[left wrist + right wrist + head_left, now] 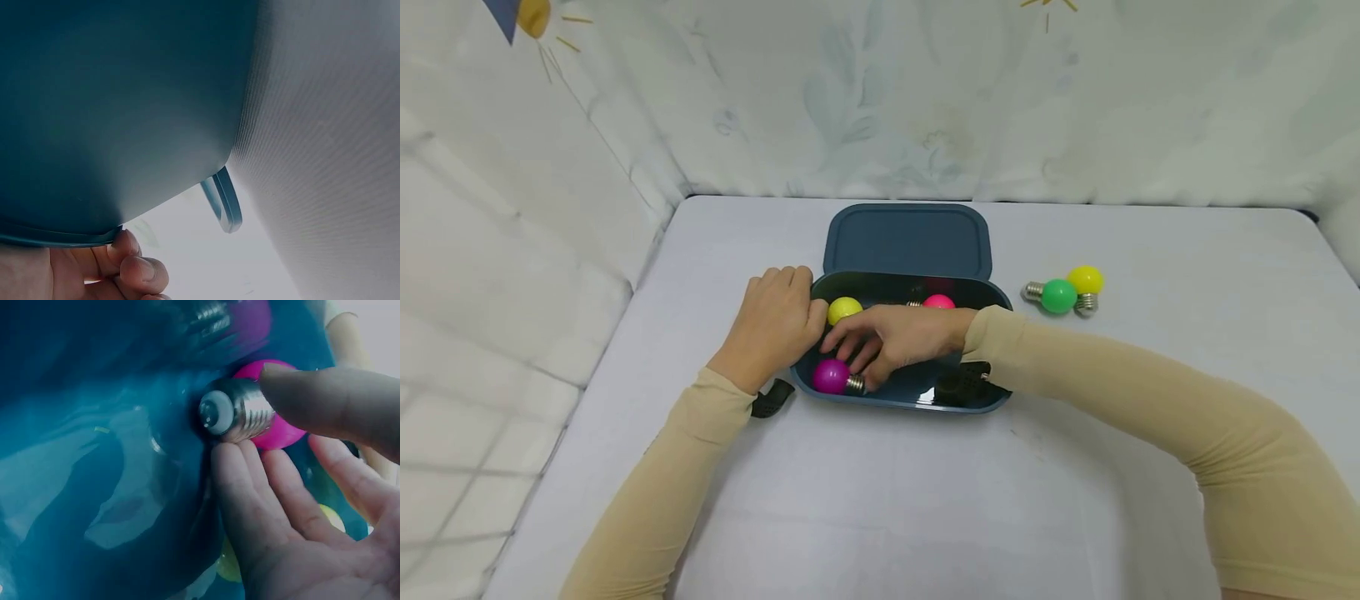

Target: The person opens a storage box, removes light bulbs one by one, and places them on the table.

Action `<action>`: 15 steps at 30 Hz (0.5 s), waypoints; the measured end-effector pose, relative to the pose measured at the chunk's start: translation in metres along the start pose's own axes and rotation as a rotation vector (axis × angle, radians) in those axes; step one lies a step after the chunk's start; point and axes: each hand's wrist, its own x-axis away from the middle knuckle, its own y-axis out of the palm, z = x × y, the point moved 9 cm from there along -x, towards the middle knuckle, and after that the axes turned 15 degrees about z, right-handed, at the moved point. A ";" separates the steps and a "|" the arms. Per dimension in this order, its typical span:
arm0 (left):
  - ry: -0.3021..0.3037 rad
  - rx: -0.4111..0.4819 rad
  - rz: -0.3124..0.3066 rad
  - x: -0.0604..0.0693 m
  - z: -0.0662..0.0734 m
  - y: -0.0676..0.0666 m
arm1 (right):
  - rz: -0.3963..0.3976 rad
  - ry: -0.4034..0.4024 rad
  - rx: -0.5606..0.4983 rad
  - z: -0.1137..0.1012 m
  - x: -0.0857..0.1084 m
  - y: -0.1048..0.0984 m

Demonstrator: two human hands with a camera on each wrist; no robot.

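Observation:
At the left end of a dark blue box (850, 398), the left hand (772, 323) grips the rim, its thumb over the edge. In the left wrist view the fingers of the left hand (119, 269) curl at the rim, under the box wall (125, 112). The right hand (906, 340) reaches into the box over a purple bulb (831, 377) lying in the near left corner. In the right wrist view the right hand (306, 531) has its thumb on one side of the metal base of the bulb (284, 432) and fingertips on the other.
A yellow bulb (844, 310) and a pink bulb (938, 302) lie along the box's far side. Behind stands its flat blue lid (908, 242). Right of the box, a green bulb (1058, 297) touches another yellow bulb (1086, 279) on the white table (880, 500).

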 end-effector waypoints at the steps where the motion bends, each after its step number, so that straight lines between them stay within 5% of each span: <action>1: -0.002 -0.002 -0.003 0.000 0.000 0.000 | 0.001 -0.005 0.004 0.000 -0.001 0.001; 15: -0.016 0.001 -0.018 0.000 -0.001 0.002 | -0.024 -0.099 0.046 0.001 -0.008 0.009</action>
